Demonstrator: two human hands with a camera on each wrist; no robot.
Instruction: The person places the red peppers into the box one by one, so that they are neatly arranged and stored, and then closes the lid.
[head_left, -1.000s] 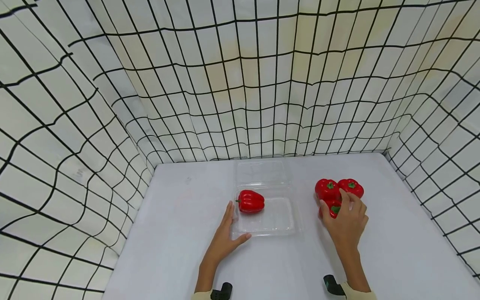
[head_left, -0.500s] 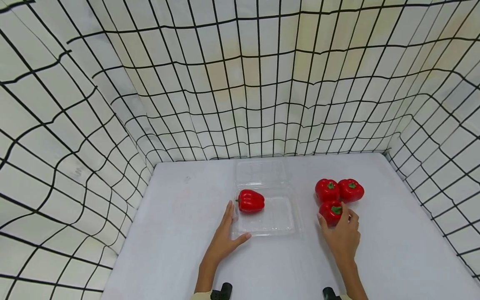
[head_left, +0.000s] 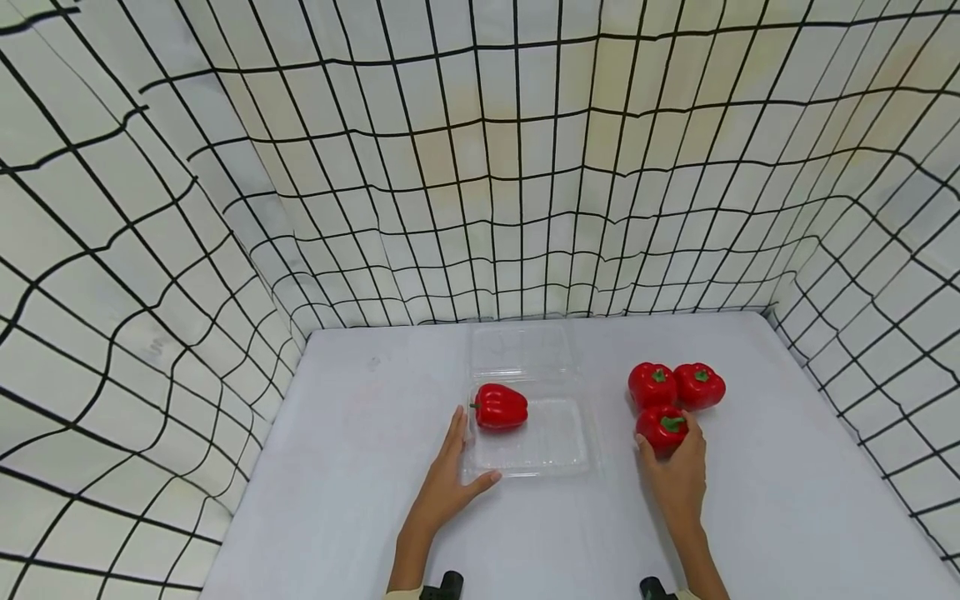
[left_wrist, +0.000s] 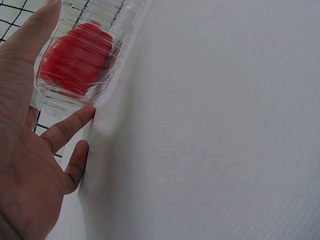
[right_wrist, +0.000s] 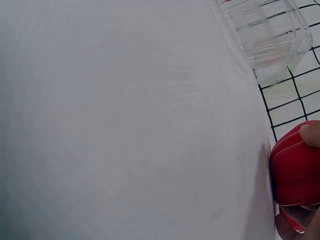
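A clear plastic clamshell container [head_left: 536, 442] stands on the white table with its lid folded back. One red bell pepper [head_left: 501, 407] lies on its side in the left part. Against the container's left and near edges rests my left hand [head_left: 442, 492], fingers straight and thumb spread. On the right my right hand [head_left: 681, 479] grips the nearest red bell pepper [head_left: 660, 428] between thumb and fingers; its green stem points up. In the right wrist view this held pepper [right_wrist: 295, 170] appears at the right edge, low by the table surface.
Two more red bell peppers, one at left [head_left: 651, 385] and one at right [head_left: 700, 386], stand just behind the held one. The container's lid [head_left: 521, 350] lies toward the back edge. Black netting [head_left: 525, 192] over pale walls encloses the table's back and sides.
My right hand has come toward me and down from above the group, and its fingers have closed round the nearest pepper. The left hand has stayed at the container.
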